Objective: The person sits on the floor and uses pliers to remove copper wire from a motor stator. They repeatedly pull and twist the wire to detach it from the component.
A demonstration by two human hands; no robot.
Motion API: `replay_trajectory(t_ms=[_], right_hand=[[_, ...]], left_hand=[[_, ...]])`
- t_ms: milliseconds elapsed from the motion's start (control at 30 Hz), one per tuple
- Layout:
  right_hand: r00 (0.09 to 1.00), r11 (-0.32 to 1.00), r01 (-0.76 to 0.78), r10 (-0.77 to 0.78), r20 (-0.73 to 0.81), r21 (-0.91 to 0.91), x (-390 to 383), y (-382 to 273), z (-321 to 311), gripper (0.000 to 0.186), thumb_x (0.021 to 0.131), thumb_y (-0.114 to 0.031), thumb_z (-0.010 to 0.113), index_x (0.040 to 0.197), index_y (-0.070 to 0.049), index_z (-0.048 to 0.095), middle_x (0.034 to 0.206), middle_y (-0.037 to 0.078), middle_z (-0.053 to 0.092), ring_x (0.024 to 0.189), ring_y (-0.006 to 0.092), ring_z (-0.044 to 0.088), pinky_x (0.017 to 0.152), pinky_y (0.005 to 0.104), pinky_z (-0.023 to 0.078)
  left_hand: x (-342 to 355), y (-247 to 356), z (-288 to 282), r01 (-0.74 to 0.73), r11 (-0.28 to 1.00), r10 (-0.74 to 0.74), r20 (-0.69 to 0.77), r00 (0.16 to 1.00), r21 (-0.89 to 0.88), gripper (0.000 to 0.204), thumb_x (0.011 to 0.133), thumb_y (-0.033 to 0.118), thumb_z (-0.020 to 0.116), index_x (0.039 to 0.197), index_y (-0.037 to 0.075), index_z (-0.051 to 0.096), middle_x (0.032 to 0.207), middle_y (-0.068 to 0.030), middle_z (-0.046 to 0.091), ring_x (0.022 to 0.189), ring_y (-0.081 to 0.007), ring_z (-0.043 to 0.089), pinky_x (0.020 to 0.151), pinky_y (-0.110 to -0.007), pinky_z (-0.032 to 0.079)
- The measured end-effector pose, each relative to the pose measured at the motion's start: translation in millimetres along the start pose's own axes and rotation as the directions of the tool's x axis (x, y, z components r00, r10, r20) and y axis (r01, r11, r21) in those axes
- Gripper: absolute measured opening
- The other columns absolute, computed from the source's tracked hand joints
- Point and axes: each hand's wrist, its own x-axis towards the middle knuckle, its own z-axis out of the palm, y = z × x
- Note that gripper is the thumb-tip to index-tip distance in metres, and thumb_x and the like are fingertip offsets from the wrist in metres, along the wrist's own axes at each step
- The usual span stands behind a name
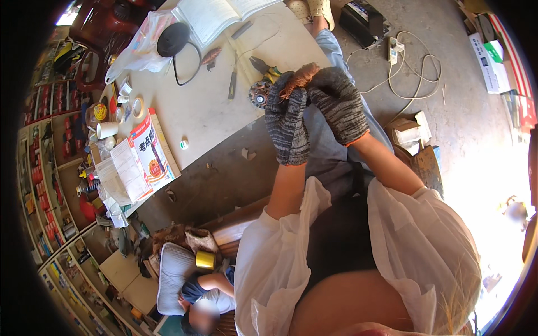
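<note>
Over the table's right edge, both my hands wear dark grey knitted gloves with orange cuffs. My left hand [287,126] is closed with its fingertips pinching a bundle of copper wire [300,79]. My right hand [337,106] grips the same bundle from the other side, its fingers curled. Just left of my left hand lies a round motor part [259,95] with metal segments and a pale centre. Behind it rest pliers [262,67] with yellow-and-black grips. A screwdriver [232,81] with a dark handle lies farther left, below a small reddish-brown scrap [212,55].
The pale table [207,120] also bears an open book [210,19], a black disc with a cord [174,40], a plastic bag [143,47] and a workbook [154,154]. A power strip [394,50] lies on the floor at right. Another person [216,291] sits at lower left.
</note>
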Motion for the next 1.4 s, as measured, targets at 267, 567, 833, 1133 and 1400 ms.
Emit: replay_trajectory(t_ms=[267,567,833,1133,1400], right_hand=[[0.979,0.946,0.188,-0.203,-0.031,-0.262,-3.7,-4.4,15.9,0.025,0.072,-0.007,0.07,0.095,-0.003,0.062,0.092,0.011,0.058,0.085,0.0223,0.058,0.075,0.0305,0.048],[0.916,0.853,0.358,-0.399,-0.032,-0.379,-4.2,-1.3,18.9,0.027,0.069,0.001,0.069,0.095,-0.003,0.061,0.094,0.01,0.056,0.083,0.0209,0.057,0.075,0.03,0.047],[0.938,0.814,0.332,-0.339,0.075,-0.476,-6.5,-2.3,19.0,0.03,0.072,-0.01,0.067,0.102,-0.005,0.062,0.105,0.013,0.055,0.102,0.0284,0.052,0.089,0.0369,0.042],[0.993,0.993,0.109,-0.111,-0.044,-0.041,-5.8,3.3,8.1,0.021,0.083,-0.005,0.054,0.102,-0.003,0.063,0.102,0.011,0.061,0.091,0.0205,0.058,0.082,0.0297,0.046],[0.983,0.968,0.134,-0.157,0.097,0.213,-6.6,16.1,2.1,0.022,0.093,-0.014,0.046,0.107,-0.003,0.058,0.097,0.009,0.063,0.081,0.0147,0.06,0.074,0.0283,0.048]], left_hand=[[-2.9,0.7,-1.8,-0.071,0.997,0.073,-0.077,0.994,0.035,0.037,0.084,0.01,0.061,0.117,-0.003,0.051,0.112,-0.0085,0.055,0.102,-0.0164,0.051,0.092,-0.029,0.039],[-8.3,1.3,-2.1,-0.005,0.991,-0.002,-0.053,0.999,-0.131,0.04,0.085,0.014,0.06,0.119,-0.003,0.05,0.115,-0.0101,0.055,0.104,-0.0177,0.051,0.093,-0.031,0.039],[-8.3,9.0,-3.7,0.299,0.794,-0.291,0.101,0.951,-0.529,0.052,0.088,0.037,0.053,0.127,0.003,0.044,0.122,-0.0115,0.051,0.11,-0.0245,0.05,0.097,-0.038,0.04],[-13.6,29.2,-3.9,0.283,0.925,-0.283,0.037,0.958,-0.255,0.047,0.086,0.026,0.059,0.124,0.001,0.047,0.12,-0.0102,0.052,0.103,-0.0205,0.054,0.087,-0.033,0.047],[-8.3,19.5,-22.6,-0.183,0.979,0.193,-0.123,0.974,0.089,0.036,0.08,0.003,0.063,0.114,-0.003,0.053,0.108,-0.0139,0.058,0.093,-0.0225,0.06,0.078,-0.033,0.052]])
